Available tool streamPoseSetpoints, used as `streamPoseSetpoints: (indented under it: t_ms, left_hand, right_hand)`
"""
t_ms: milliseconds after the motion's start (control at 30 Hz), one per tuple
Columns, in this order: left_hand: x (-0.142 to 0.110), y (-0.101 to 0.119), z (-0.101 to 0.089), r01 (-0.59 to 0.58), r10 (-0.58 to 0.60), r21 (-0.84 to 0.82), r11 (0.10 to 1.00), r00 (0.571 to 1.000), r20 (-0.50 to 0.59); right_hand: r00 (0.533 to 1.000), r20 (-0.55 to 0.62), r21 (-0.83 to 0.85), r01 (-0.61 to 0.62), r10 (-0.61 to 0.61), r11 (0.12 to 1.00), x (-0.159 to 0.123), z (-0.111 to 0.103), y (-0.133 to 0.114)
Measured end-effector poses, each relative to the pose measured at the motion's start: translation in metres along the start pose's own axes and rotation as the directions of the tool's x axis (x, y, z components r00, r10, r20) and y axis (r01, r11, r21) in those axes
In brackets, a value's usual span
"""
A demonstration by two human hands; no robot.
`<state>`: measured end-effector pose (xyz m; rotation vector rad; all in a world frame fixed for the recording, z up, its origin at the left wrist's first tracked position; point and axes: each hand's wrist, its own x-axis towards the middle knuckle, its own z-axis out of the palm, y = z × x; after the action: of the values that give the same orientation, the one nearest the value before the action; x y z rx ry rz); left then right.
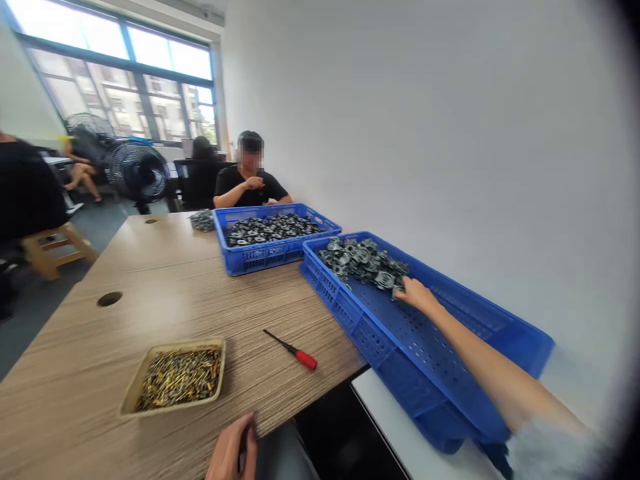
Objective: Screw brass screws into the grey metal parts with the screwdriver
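My right hand (pixel 417 295) reaches into the near blue crate (pixel 380 340), its fingers closed on a small grey metal part (pixel 398 291) at the edge of a pile of similar metal parts (pixel 363 261). Low in the view, by the table's front edge, my left hand (pixel 233 450) is curled, with a dark gap between thumb and fingers; whatever it may hold is hidden. Nearest to it is a cream tray (pixel 131 393) full of brass-coloured and dark screws (pixel 183 377). A screwdriver (pixel 303 358) with a red handle lies on the wood-grain table (pixel 200 300).
A second blue crate (pixel 260 259), holding many black-and-silver parts, stands farther back. Beside it sits a small heap of grey parts (pixel 203 220). Behind is a co-worker (pixel 250 180) in black. A white wall (pixel 425 133) borders the right; a fan (pixel 137 170) stands left.
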<state>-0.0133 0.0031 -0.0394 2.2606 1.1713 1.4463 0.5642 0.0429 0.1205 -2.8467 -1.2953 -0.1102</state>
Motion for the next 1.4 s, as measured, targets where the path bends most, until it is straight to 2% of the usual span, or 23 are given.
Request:
streamPoseSetpoints:
  t_ms: [67, 167, 233, 300, 433, 500, 600, 667, 733, 833, 933, 1167, 1400]
  left_hand:
    - [0.002, 0.003, -0.006, -0.029, 0.030, -0.034, 0.999, 0.999, 0.027]
    - [0.004, 0.011, -0.012, 0.066, -0.063, -0.059, 0.996, 0.997, 0.055]
    - [0.003, 0.017, -0.014, 0.116, -0.109, -0.087, 0.989, 0.991, 0.077]
    - [0.001, 0.021, -0.015, 0.150, -0.139, -0.114, 0.982, 0.985, 0.098]
    - [-0.002, 0.026, -0.018, 0.206, -0.188, -0.136, 0.969, 0.973, 0.132]
    - [-0.004, 0.028, -0.020, 0.217, -0.197, -0.144, 0.965, 0.970, 0.141]
    - [-0.004, 0.030, -0.023, 0.228, -0.206, -0.145, 0.963, 0.966, 0.157]
    - [-0.004, 0.031, -0.024, 0.228, -0.206, -0.136, 0.964, 0.965, 0.159]
    - [-0.005, 0.031, -0.025, 0.226, -0.204, -0.132, 0.965, 0.965, 0.163]
    - [-0.006, 0.029, -0.026, 0.211, -0.187, -0.135, 0.968, 0.967, 0.171]
    - [-0.007, 0.027, -0.025, 0.200, -0.177, -0.126, 0.972, 0.969, 0.173]
    - [-0.007, 0.030, -0.025, 0.194, -0.171, -0.138, 0.971, 0.972, 0.161]
    - [-0.004, 0.033, -0.030, 0.209, -0.182, -0.138, 0.968, 0.966, 0.185]
  right_hand:
    - [0.996, -0.037, -0.013, 0.079, -0.079, 0.997, -0.008, -0.013, -0.006]
    - [0.966, -0.131, 0.003, 0.224, -0.222, 0.975, -0.021, -0.030, -0.024]
    - [0.913, -0.251, 0.095, 0.353, -0.321, 0.931, -0.035, -0.040, -0.048]
    - [0.842, -0.338, 0.176, 0.495, -0.420, 0.851, -0.059, -0.049, -0.081]
    - [0.705, -0.367, 0.307, 0.708, -0.607, 0.636, -0.133, -0.064, -0.166]
    - [0.643, -0.336, 0.362, 0.763, -0.688, 0.536, -0.175, -0.063, -0.208]
    - [0.532, -0.303, 0.395, 0.825, -0.791, 0.404, -0.226, -0.048, -0.259]
    - [0.461, -0.276, 0.397, 0.854, -0.843, 0.337, -0.248, -0.032, -0.284]
    - [0.418, -0.272, 0.397, 0.869, -0.867, 0.295, -0.261, -0.014, -0.301]
    - [0.403, -0.281, 0.387, 0.878, -0.871, 0.282, -0.269, 0.010, -0.314]
    - [0.387, -0.295, 0.360, 0.892, -0.874, 0.273, -0.272, 0.028, -0.316]
    - [0.312, -0.367, 0.325, 0.926, -0.876, 0.194, -0.279, 0.048, -0.300]
    - [0.296, -0.455, 0.231, 0.950, -0.840, 0.210, -0.283, 0.072, -0.284]
